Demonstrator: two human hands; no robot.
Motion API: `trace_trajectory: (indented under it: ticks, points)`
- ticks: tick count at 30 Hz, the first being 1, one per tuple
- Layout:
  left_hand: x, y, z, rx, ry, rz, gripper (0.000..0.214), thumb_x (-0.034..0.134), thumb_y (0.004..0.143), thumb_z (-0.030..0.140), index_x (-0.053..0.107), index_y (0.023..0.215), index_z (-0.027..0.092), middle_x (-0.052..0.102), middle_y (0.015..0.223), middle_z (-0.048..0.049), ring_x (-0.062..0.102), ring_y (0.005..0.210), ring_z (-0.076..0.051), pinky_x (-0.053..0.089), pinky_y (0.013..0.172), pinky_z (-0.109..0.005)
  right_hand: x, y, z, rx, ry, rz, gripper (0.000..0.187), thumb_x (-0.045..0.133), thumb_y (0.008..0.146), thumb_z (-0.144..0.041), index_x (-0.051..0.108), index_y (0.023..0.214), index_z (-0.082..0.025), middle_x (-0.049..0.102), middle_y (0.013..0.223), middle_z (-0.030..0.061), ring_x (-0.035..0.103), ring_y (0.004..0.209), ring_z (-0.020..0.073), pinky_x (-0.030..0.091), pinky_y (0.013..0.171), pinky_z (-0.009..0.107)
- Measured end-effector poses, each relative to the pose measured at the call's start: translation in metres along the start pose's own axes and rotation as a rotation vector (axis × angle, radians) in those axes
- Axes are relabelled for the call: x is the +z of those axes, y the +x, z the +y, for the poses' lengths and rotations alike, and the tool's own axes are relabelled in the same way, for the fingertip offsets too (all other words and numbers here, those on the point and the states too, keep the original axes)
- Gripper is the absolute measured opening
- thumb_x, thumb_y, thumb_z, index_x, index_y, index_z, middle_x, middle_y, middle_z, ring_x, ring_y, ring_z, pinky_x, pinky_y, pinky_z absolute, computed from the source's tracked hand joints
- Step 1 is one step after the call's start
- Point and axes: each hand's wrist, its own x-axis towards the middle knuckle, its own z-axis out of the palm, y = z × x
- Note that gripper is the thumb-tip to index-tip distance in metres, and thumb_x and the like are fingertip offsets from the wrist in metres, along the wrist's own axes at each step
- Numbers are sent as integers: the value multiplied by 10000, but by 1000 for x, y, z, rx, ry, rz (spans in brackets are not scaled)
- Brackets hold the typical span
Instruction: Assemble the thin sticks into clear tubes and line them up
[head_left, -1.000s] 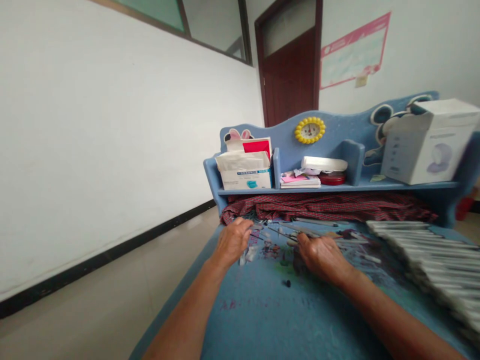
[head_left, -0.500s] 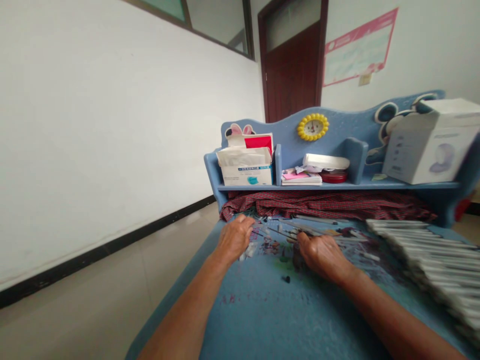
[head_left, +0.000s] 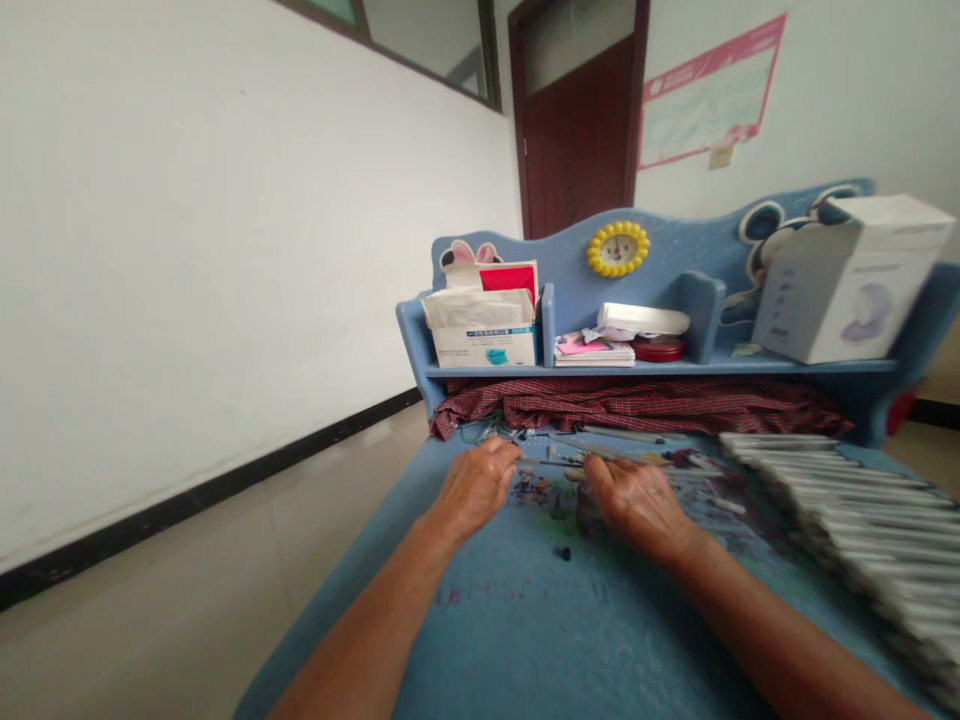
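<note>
A thin dark pen-like rod (head_left: 551, 462) spans the gap between my hands, low over the back of the blue desk. My left hand (head_left: 480, 485) is closed with its fingertips at the rod's left end. Thumb and fingers of my right hand (head_left: 637, 500) are pinched on the other end. The rod's exact kind is too small and blurred to tell. Behind my hands lie loose slim sticks (head_left: 622, 435) and small pieces. A small black cap (head_left: 563, 553) sits on the desk in front of them.
Many greyish-white sticks lie in a long row (head_left: 862, 520) at the right of the blue desk (head_left: 510, 650). A checked cloth (head_left: 637, 405) is bunched under the shelf. On the shelf stand a mask box (head_left: 480, 345), papers (head_left: 592, 355), a red round tin (head_left: 658, 349) and a white carton (head_left: 847, 290).
My hands have come slightly closer together, and the rod, earlier slanting from the right hand, now lies nearly level with its left end at my left fingertips. The view has shifted slightly.
</note>
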Motion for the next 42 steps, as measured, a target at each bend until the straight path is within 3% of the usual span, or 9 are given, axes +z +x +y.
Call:
trace_trajectory:
  ticks: [6,12,17,21,28,36,39,42]
  points:
    - [0,0,11,31,-77,14,173,475,802,180,601,915,214,582,872,-44,563,806,-158,431,729,-258,0,0,-2,37,11,138,211,369,846,-96,559,779,-158,603,639,40,543,600,161,259,521,261]
    - [6,1,15,-40,-219,39,128,520,761,187,613,848,201,605,818,-32,576,793,-159,435,724,-260,7,1,-2,21,89,249,222,355,868,-115,547,978,-133,613,706,41,548,633,142,315,576,240]
    - [13,3,14,-220,-584,89,113,529,722,203,585,813,167,596,704,-7,566,608,-124,438,550,-227,16,1,0,78,147,233,189,377,857,-152,542,948,-153,617,685,23,558,599,128,292,539,232]
    - [10,4,19,-393,-948,162,136,554,690,244,541,780,143,551,604,27,461,388,-64,364,389,-191,20,-1,-1,68,162,205,165,395,837,-143,547,893,-176,628,675,11,560,567,129,260,508,241]
    - [-1,4,23,-514,-1158,231,191,630,624,250,541,750,137,537,485,47,445,339,-55,278,350,-161,20,-2,-5,81,225,106,183,377,851,-193,541,770,-194,643,666,15,582,560,130,250,507,249]
    - [-8,6,19,-568,-1246,201,237,636,621,253,547,797,121,643,655,-30,436,350,-37,225,323,-151,21,2,19,369,334,-30,213,399,819,-245,608,835,-207,638,644,32,576,593,155,284,532,236]
    - [-9,7,18,-587,-1256,208,249,641,614,253,552,803,117,647,678,-38,436,359,-35,226,319,-150,18,3,28,387,582,-101,176,452,769,-236,618,758,-179,594,583,17,528,539,128,306,508,218]
    - [-9,8,17,-586,-1252,209,252,651,600,258,563,788,113,646,661,-39,437,358,-38,233,317,-154,13,3,25,283,1007,-350,154,494,741,-264,597,738,-150,506,489,-26,420,409,77,283,406,184]
